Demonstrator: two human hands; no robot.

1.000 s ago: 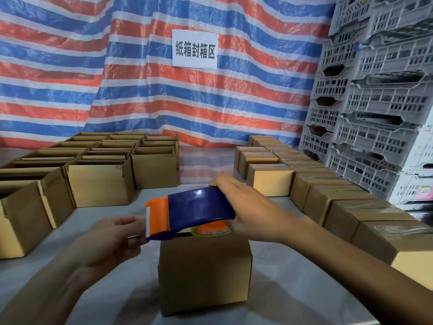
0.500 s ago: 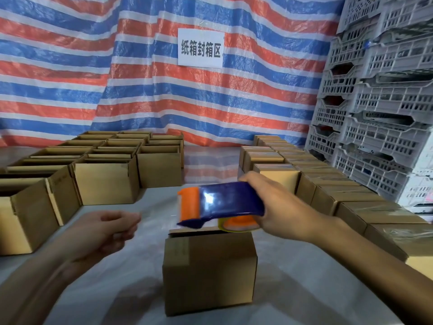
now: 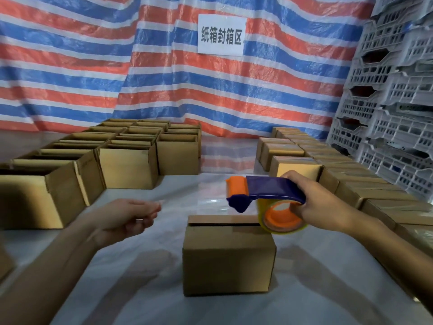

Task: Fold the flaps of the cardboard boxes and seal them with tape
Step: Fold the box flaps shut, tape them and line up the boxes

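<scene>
The tape dispenser (image 3: 274,190) is gripped by the right hand (image 3: 316,202) just above the cardboard box (image 3: 228,259) standing mid-worktop (image 3: 304,289); whether the left hand (image 3: 124,219) holds anything cannot be told.

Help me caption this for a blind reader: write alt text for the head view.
A right hand holds a blue-and-orange tape dispenser over a closed cardboard box on a grey surface, the left hand raised beside it. Open boxes stand at left, closed boxes in rows at right, a striped tarp behind.
</scene>
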